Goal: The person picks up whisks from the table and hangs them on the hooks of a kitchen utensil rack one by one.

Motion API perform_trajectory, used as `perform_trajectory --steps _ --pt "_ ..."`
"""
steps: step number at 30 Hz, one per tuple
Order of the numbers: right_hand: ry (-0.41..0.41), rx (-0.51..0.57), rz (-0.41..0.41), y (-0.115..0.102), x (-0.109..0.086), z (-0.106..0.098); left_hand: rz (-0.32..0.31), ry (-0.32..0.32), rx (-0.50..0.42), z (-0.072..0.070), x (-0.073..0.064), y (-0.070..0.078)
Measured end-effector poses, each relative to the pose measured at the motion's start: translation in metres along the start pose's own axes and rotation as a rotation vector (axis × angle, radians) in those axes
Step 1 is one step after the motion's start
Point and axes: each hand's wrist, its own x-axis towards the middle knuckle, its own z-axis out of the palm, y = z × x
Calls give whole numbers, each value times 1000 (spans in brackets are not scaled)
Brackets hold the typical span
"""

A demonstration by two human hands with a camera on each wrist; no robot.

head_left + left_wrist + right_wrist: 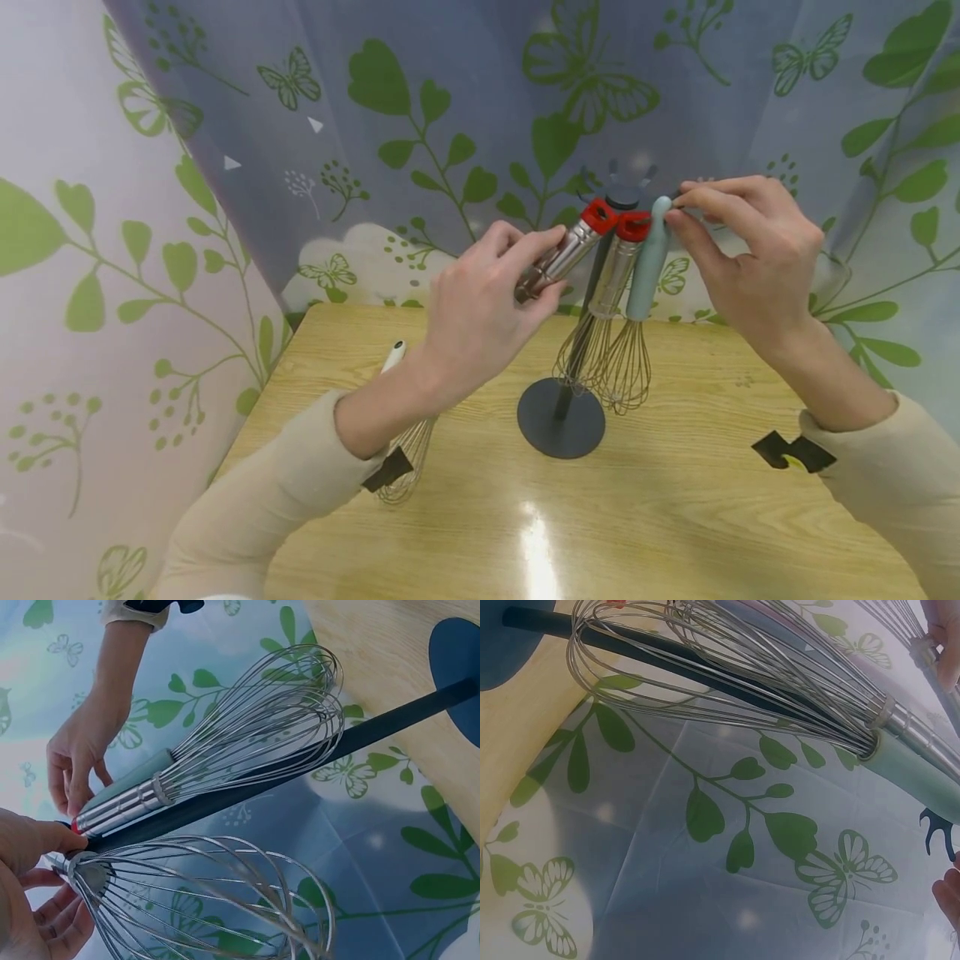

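My left hand (480, 312) grips the steel handle of a red-topped whisk (562, 257), tilted with its top close to the head of a black stand (561, 433). In the left wrist view the wires of this whisk (217, 892) spread below the fingers. Another red-topped steel whisk (611, 279) and a light-blue-handled whisk (648, 271) hang side by side from the stand. My right hand (761, 258) pinches at the stand's top, beside the light-blue handle's end. A dark hook (936, 825) meets those fingertips in the right wrist view.
A white-handled whisk (393, 356) lies on the wooden table (675, 500), partly hidden by my left forearm. Behind the stand hangs a curtain (465, 83) printed with leaves and butterflies, which also covers the left side.
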Motion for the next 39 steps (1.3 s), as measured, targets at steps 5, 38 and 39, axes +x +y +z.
perform_trajectory --steps 5,38,39 --pt "1 -1 3 -1 0 0 -1 6 11 0 0 0" --pt "10 21 6 -1 -1 1 -26 19 -47 23 -7 -6" --pt "6 22 6 -1 -1 1 -24 28 -53 24 -8 -6"
